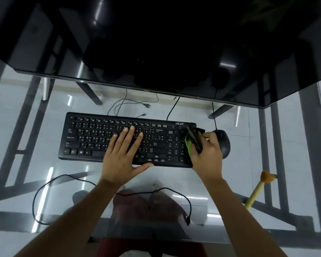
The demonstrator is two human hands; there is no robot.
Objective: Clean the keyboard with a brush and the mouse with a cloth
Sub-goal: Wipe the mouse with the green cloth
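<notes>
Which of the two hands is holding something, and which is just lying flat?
The right hand grips a green-and-black brush over the keyboard's number pad. The left hand lies flat, empty, fingers spread on the keys.

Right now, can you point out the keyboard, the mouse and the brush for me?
keyboard (93, 138): head view, on the bare letter keys left of the left hand.
mouse (224, 143): head view, on its black back, right of the right hand.
brush (266, 176): head view, on the orange bristle head.
</notes>
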